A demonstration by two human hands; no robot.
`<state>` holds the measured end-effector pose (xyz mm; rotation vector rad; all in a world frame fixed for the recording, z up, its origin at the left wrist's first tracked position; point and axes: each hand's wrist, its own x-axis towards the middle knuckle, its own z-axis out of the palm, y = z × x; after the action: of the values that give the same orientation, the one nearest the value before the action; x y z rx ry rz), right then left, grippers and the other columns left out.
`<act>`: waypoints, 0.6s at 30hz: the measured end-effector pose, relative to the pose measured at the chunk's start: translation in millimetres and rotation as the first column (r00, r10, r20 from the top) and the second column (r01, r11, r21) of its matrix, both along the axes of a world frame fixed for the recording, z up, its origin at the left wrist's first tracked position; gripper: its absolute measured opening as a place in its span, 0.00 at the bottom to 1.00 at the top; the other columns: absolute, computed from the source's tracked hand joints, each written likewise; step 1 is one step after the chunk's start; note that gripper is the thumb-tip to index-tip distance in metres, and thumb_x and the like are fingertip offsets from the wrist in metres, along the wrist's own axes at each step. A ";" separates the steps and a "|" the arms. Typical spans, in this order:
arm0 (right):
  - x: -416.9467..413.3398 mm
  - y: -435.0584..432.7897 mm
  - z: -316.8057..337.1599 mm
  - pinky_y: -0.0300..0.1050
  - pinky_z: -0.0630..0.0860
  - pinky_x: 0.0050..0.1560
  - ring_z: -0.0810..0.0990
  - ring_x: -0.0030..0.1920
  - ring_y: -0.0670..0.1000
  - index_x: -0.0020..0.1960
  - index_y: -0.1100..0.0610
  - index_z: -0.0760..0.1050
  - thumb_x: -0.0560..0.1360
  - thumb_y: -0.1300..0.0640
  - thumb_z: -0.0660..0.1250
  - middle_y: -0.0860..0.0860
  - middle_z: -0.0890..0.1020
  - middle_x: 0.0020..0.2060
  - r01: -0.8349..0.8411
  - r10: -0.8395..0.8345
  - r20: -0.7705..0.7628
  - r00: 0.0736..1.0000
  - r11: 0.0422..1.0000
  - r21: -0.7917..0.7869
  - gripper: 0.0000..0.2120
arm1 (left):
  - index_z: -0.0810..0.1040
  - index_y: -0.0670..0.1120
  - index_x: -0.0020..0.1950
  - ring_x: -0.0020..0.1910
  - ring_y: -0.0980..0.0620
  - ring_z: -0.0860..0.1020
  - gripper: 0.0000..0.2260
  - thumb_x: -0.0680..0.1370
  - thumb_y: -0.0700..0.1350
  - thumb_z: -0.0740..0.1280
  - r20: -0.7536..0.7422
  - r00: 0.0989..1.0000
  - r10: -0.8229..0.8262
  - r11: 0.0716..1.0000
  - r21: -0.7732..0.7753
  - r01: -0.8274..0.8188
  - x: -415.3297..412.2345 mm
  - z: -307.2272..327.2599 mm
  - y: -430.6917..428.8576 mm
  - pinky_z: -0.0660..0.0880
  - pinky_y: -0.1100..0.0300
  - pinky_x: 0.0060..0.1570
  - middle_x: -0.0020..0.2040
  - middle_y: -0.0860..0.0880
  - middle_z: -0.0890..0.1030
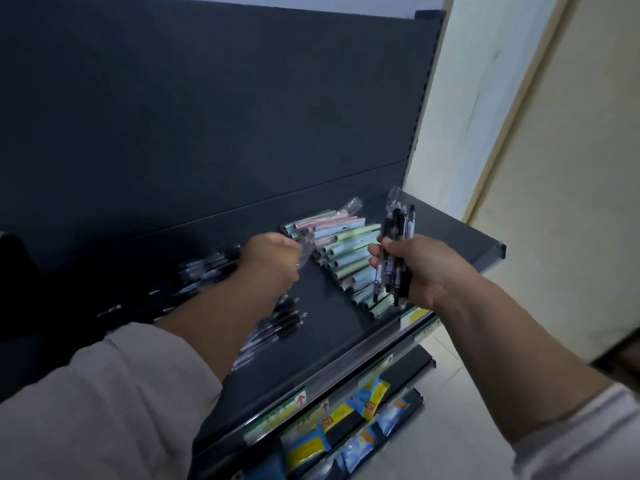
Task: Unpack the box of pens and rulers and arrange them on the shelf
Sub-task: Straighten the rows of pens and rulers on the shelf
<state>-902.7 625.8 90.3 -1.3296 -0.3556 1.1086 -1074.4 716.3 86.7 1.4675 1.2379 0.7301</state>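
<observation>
Dark-grey shelf [325, 317] stands beside a cream wall [485, 98]. Right hand [422, 268] grips a bundle of black pens [394, 233] upright. Pastel pens [346, 258] lie between the hands. Left hand [270, 261] reaches forward with fingers curled, its hold too blurred to tell, above loose black pens [280, 322].

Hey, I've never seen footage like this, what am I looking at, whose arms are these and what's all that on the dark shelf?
There is no machine: one camera worn on a person's head looks down at their own arms. The right hand grips a bundle of black pens. The left hand, fingers curled, is by the pastel pens lying in rows on the dark shelf; whether it holds anything is too blurred to tell. Loose black pens lie further left.
</observation>
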 end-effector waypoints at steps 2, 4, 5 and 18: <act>31.7 -2.4 1.8 0.41 0.75 0.29 0.80 0.30 0.49 0.49 0.60 0.71 0.80 0.64 0.60 0.55 0.82 0.33 0.003 -0.003 0.044 0.999 1.000 -0.003 0.02 | 0.75 0.43 0.41 0.29 0.49 0.70 0.08 0.78 0.34 0.60 -0.009 0.999 -0.032 0.998 -0.048 0.031 32.8 3.2 4.1 0.68 0.66 0.29 0.32 0.44 0.73; 63.5 2.2 1.4 0.42 0.74 0.31 0.79 0.30 0.49 0.49 0.60 0.71 0.81 0.63 0.59 0.54 0.82 0.33 -0.001 0.002 0.092 0.996 1.000 -0.014 0.03 | 0.75 0.41 0.45 0.32 0.48 0.73 0.05 0.77 0.34 0.61 -0.052 0.997 -0.060 0.998 -0.028 0.059 64.3 3.3 15.4 0.71 0.66 0.33 0.37 0.42 0.75; 83.3 6.8 0.1 0.43 0.74 0.33 0.79 0.30 0.49 0.49 0.60 0.71 0.81 0.63 0.59 0.54 0.82 0.33 0.004 -0.002 0.117 0.993 1.000 -0.023 0.03 | 0.75 0.42 0.45 0.33 0.48 0.74 0.04 0.77 0.34 0.62 -0.092 0.993 -0.077 0.997 0.006 0.078 84.7 3.0 22.2 0.72 0.65 0.34 0.39 0.42 0.76; 270.5 69.4 -12.4 0.44 0.78 0.33 0.80 0.35 0.51 0.53 0.62 0.73 0.79 0.65 0.62 0.56 0.83 0.40 -0.098 0.113 0.183 0.977 0.991 -0.092 0.04 | 0.76 0.33 0.49 0.50 0.36 0.80 0.15 0.75 0.46 0.69 -0.356 0.928 -0.108 0.993 0.009 0.119 298.8 -16.8 90.5 0.78 0.49 0.47 0.49 0.33 0.80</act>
<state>-632.1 695.2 77.8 -1.5081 -0.5293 1.0981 -775.6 806.8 69.8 1.7342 1.4009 0.4159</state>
